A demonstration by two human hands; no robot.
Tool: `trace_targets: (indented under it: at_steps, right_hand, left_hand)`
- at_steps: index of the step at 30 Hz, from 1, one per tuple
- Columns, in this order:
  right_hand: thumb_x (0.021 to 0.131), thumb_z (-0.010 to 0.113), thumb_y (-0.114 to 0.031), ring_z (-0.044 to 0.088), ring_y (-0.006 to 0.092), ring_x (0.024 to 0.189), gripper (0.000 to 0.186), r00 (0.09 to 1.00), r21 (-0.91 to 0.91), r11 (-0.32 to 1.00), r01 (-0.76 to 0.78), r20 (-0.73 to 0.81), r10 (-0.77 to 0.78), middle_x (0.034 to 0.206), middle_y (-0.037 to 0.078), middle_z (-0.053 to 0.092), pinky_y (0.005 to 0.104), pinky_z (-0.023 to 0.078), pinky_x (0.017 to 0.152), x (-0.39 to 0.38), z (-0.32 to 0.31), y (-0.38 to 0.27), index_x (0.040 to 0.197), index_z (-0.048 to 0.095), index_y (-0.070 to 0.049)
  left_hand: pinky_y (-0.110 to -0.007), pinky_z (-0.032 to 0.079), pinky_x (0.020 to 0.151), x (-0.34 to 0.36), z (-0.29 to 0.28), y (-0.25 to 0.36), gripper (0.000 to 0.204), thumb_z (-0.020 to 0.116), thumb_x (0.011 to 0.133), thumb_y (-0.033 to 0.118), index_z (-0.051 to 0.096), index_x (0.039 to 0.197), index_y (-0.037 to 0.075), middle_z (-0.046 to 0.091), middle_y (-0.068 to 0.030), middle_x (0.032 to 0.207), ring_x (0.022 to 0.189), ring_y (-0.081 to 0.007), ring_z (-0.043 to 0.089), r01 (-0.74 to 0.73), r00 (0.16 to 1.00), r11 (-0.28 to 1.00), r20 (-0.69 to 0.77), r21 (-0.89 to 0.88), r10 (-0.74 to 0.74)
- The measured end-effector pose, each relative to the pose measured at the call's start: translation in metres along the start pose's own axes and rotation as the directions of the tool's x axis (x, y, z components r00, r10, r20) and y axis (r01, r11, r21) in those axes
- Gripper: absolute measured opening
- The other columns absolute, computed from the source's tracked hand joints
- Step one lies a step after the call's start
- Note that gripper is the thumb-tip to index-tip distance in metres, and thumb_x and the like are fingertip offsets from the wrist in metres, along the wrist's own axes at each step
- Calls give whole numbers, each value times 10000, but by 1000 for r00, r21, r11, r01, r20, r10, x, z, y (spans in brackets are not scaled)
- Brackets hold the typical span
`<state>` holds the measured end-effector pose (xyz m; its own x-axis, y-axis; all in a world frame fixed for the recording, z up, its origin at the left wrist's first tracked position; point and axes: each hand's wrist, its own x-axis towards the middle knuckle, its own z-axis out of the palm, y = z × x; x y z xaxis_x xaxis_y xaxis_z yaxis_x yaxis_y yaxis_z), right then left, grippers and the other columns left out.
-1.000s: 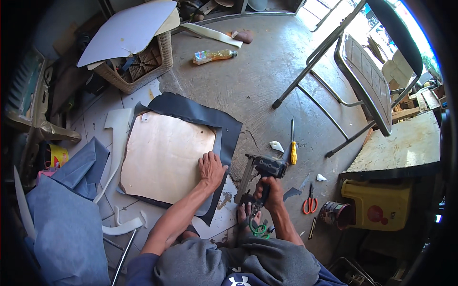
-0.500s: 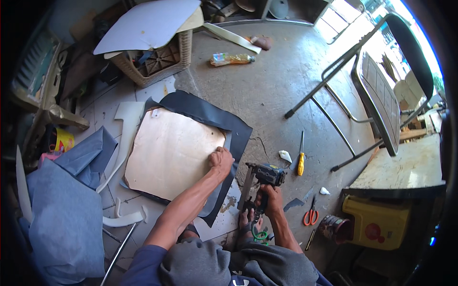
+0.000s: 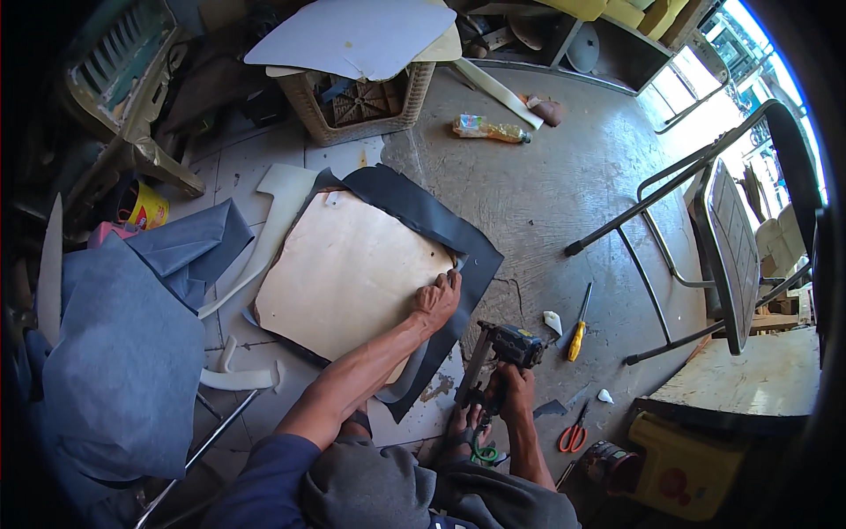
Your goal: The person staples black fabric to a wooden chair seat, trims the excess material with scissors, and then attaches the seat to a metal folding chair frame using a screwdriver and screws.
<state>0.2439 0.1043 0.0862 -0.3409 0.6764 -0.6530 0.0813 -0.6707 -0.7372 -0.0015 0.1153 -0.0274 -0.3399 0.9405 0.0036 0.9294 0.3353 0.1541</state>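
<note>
A pale plywood board [image 3: 352, 264], roughly square with rounded corners, lies on a black upholstery sheet [image 3: 471, 260]. The sheet sticks out past the board and is folded up along the far edge. My left hand [image 3: 438, 300] is at the board's right edge, near its far right corner. Its fingers are curled closed on the sheet's edge there; the fingertips are partly hidden. In my right hand [image 3: 514, 388] is a black staple gun [image 3: 515, 345], gripped by its handle and held upright just right of the sheet. A green coiled air hose [image 3: 484, 448] hangs below it.
To the right lie a yellow-handled screwdriver [image 3: 577, 339], orange-handled scissors [image 3: 573, 438] and white scraps. A folding chair [image 3: 727, 256] stands beyond. Grey-blue fabric [image 3: 123, 353] is heaped at left. A wicker basket [image 3: 348, 132] and plastic bottle [image 3: 491, 130] are at the back.
The whole view has shifted, so the scene sits farther right. My left hand has slid slightly along the board's edge toward the far right corner. My right hand still holds the staple gun.
</note>
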Motion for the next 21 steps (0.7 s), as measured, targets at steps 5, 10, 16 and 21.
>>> trace_targets:
  at_steps: [5, 10, 16, 21]
  right_hand:
    - [912, 691, -245, 583, 163, 472, 224, 995, -303, 949, 92, -3, -97, 634, 32, 626, 336, 436, 453, 10, 1, -13, 842, 680, -32]
    - [795, 696, -305, 635, 243, 538, 367, 985, -757, 630, 173, 123, -122, 635, 150, 655, 430, 486, 550, 55, 20, -51, 801, 680, 61]
    - [758, 701, -348, 667, 349, 583, 463, 950, -855, 413, 312, 278, -144, 639, 272, 620, 477, 516, 618, 116, 61, -83, 780, 656, 112]
    - [756, 708, -346, 684, 380, 612, 473, 934, -873, 334, 355, 349, -82, 652, 285, 625, 475, 525, 631, 135, 80, -97, 785, 657, 124]
  left_hand:
    - [-534, 576, 689, 7, -11, -12, 212, 613, 1008, 196, 555, 1110, 19, 702, -225, 902, 786, -423, 729, 165, 986, 961, 56, -223, -156]
    - [-569, 545, 768, 4, -23, -41, 221, 647, 988, 250, 614, 1020, 34, 723, -232, 896, 853, -458, 714, 223, 974, 846, 136, -485, -179]
    - [-533, 531, 730, 4, -13, -58, 231, 667, 961, 224, 547, 1056, 51, 705, -202, 849, 797, -432, 703, 272, 958, 707, 120, -652, -259]
    - [-562, 483, 652, -3, -14, -61, 376, 654, 958, 166, 358, 1174, 83, 643, -183, 767, 723, -450, 672, 288, 951, 589, 153, -755, -270]
